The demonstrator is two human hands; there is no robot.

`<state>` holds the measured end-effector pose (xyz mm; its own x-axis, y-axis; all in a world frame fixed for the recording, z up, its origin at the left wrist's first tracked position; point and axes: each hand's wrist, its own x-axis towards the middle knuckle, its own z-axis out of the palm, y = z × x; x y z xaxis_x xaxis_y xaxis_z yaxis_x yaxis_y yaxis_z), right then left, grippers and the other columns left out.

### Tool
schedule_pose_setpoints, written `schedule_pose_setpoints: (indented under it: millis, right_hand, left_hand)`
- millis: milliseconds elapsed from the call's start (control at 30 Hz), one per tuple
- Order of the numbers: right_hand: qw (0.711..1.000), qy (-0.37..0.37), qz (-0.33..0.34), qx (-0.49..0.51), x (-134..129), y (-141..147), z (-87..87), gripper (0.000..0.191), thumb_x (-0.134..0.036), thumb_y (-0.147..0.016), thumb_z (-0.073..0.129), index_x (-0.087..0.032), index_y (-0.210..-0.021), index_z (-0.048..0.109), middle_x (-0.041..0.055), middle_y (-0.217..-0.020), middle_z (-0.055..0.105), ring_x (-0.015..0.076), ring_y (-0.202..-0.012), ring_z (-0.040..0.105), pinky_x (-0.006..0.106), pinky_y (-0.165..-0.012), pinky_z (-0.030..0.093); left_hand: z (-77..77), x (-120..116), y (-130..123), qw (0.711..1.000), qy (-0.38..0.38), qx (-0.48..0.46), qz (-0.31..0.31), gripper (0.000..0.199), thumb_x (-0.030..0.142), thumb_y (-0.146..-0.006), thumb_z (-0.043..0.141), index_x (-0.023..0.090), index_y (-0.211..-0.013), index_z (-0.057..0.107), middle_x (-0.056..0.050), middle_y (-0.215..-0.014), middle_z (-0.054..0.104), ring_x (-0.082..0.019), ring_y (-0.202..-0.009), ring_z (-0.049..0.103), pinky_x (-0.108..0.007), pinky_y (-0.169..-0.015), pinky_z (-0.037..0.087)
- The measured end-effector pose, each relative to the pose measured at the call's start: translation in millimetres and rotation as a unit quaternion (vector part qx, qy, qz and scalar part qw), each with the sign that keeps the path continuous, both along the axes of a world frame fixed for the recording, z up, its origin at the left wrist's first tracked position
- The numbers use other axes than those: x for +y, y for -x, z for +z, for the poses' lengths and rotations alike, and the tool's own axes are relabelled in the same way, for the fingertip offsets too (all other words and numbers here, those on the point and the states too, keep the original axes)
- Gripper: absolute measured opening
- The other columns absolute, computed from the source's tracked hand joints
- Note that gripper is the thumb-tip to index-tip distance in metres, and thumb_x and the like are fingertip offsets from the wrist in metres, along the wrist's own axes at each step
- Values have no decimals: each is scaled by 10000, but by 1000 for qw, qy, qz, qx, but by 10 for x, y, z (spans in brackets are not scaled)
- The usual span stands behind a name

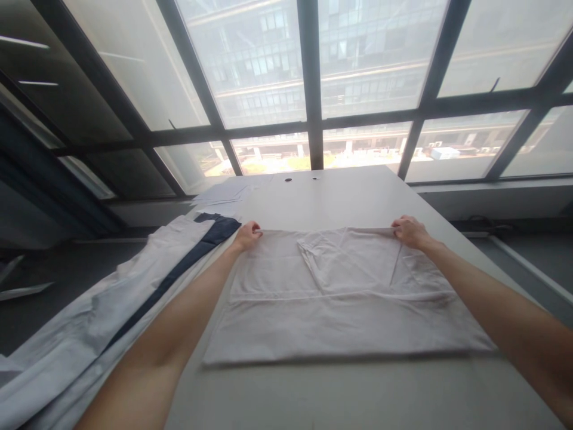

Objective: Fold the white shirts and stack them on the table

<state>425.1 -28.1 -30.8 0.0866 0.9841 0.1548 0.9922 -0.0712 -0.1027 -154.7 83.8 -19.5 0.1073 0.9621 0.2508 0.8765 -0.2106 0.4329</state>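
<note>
Currently pinching the far edge of a thin, creased pale cloth [335, 325] near its corners, with left hand [249, 236] and right hand [409, 232] closed narrowly on fabric. Lies flat, roughly rectangular, mid-table [331, 197], leaving smooth tabletop beyond and in front. Shows limp whitish fabrics [174, 239] and navy cloth [219, 232] along the table's left side, flat papers [224, 191] far left.

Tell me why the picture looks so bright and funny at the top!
In the head view, daylight glares through the windows, washing out the building outside; the dark frames fan outward, probably from a wide lens; the cloth looks soft and slightly blurry, with a thin shadow along its near edge.
</note>
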Motion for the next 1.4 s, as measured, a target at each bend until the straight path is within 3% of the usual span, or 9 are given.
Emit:
schedule_pose_setpoints:
  millis: [133, 333, 567, 767, 1000, 1167, 1300, 1400]
  right_hand:
    - [1000, -10, -21, 5, -86, 46, 162, 263, -249, -878, 568, -209, -1074, 738, 114, -1148, 721, 296, -1106, 648, 416, -926, 475]
    - [997, -65, -33, 18, -297, 46, 386, 233, -291, -876, 574, -224, -1031, 734, 92, -1039, 766, 282, -1045, 682, 391, -911, 465]
    - [990, -137, 8, 25, -642, -68, 414, 200, -301, -858, 587, -225, -958, 742, 95, -968, 772, 292, -983, 692, 391, -897, 481]
    - [982, -164, 87, 44, -975, -169, 298, 171, -258, -865, 556, -212, -900, 718, 92, -959, 762, 276, -962, 674, 392, -922, 458]
    - [978, -139, 158, 8, -1288, -189, 107, 161, -193, -838, 543, -205, -843, 703, 88, -922, 737, 275, -941, 639, 404, -939, 414]
    - [981, -104, 164, 0, -1364, -220, -6, 221, -147, -818, 524, -221, -872, 726, 74, -970, 746, 275, -974, 632, 415, -955, 404]
    - [984, -70, 164, -1, -1390, -234, -49, 287, -106, -787, 505, -238, -882, 741, 61, -1025, 749, 267, -1014, 636, 452, -1011, 377]
    - [988, -55, 142, -1, -1388, -178, -15, 337, -53, -746, 475, -240, -844, 738, 52, -1031, 752, 255, -1010, 651, 460, -1046, 364]
  left_hand:
    - [156, -85, 26, 999, -5, -48, -2, 343, 333, -725, 681, 180, -1031, 701, -57, -887, 746, -213, -805, 697, -294, -758, 540]
    - [450, -310, 94, 994, -27, -88, -53, 373, 407, -749, 679, 174, -1033, 747, -81, -989, 772, -234, -941, 710, -316, -877, 539]
    - [640, -744, 207, 987, -62, -103, -108, 413, 506, -794, 657, 171, -1022, 739, -83, -1059, 772, -262, -1036, 697, -403, -982, 526]
    - [590, -1296, 354, 982, -101, -72, -141, 327, 458, -848, 649, 197, -1021, 744, -68, -1052, 766, -254, -1012, 697, -394, -963, 535]
    - [277, -1858, 401, 967, -98, -28, -233, 229, 367, -914, 595, 237, -902, 783, -63, -957, 757, -229, -934, 695, -358, -888, 547]
    - [156, -1965, 452, 966, -53, 34, -250, 280, 205, -845, 532, 292, -898, 793, -43, -1011, 754, -228, -981, 680, -374, -918, 536]
    - [243, -1963, 417, 965, -45, 65, -250, 326, 124, -736, 492, 284, -769, 775, -32, -1075, 745, -247, -1056, 665, -398, -985, 517]
    - [327, -1933, 236, 972, -61, 34, -224, 349, 130, -785, 460, 255, -871, 774, -45, -1087, 739, -240, -1077, 666, -400, -1026, 507]
